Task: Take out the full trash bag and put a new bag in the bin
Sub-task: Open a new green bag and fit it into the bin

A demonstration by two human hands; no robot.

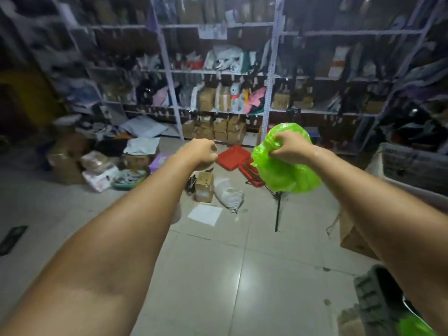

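A bright green plastic trash bag (283,173) hangs bunched and puffed out in mid-air, right of centre. My right hand (291,146) is clenched on its upper part at arm's length. My left hand (201,151) is stretched out level with it, a short gap to the left, its fingers curled shut with nothing visible in them and not touching the bag. A dark mesh bin (373,294) stands at the bottom right under my right forearm. A bit of green plastic (412,326) shows at its edge. The bin's inside is hidden.
Tiled floor lies below my arms. A small cardboard box (204,186), a white sack (229,194) and a sheet of paper (205,214) lie ahead. Red baskets (234,157), a black stand (277,209), a brown box (354,238) at right, parcels at left, and shelving (218,71) behind.
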